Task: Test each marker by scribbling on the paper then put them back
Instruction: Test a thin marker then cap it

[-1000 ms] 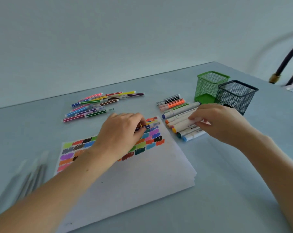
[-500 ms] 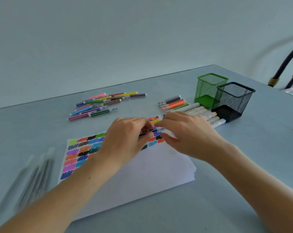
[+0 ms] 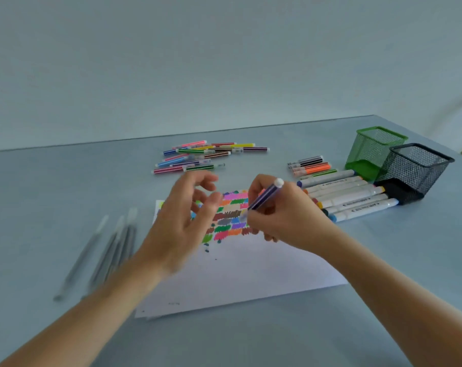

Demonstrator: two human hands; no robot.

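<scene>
- Right hand [image 3: 285, 218] grips a purple marker [image 3: 265, 198], fingers curled round the lower barrel; the white end sticks up and right past the knuckles, the tip end points down-left toward the paper [image 3: 240, 274].
- Marker tip sits over the coloured scribble patches [image 3: 231, 221], near the right edge of the block (tip blurred, cannot tell if it touches the sheet).
- Left hand [image 3: 187, 221] hovers just left of the marker, motion-blurred; fingers loosely spread and part bent, thumb and forefinger apart; holds nothing visible.
- Left fingertips [image 3: 215, 201] are close to the marker barrel but apart from it.
- Paper lies flat on the grey-blue table [image 3: 330, 327], scribbles on its far part, near part blank apart from a few dark dots.
- Thin striped markers [image 3: 208, 156] scattered in a loose pile on the table beyond the paper, well apart from both hands.
- A small cluster of thin markers [image 3: 310, 165] (black, orange, green) lies to the right of that pile.
- Thick white-barrelled markers [image 3: 349, 196] lie side by side just right of the right hand, their far ends by the black mesh cup [image 3: 416, 168].
- Green mesh cup [image 3: 375, 149] stands just behind and left of the black one, touching or nearly so.
- Grey pens [image 3: 110, 250] lie on the table left of the paper, heavily blurred.
</scene>
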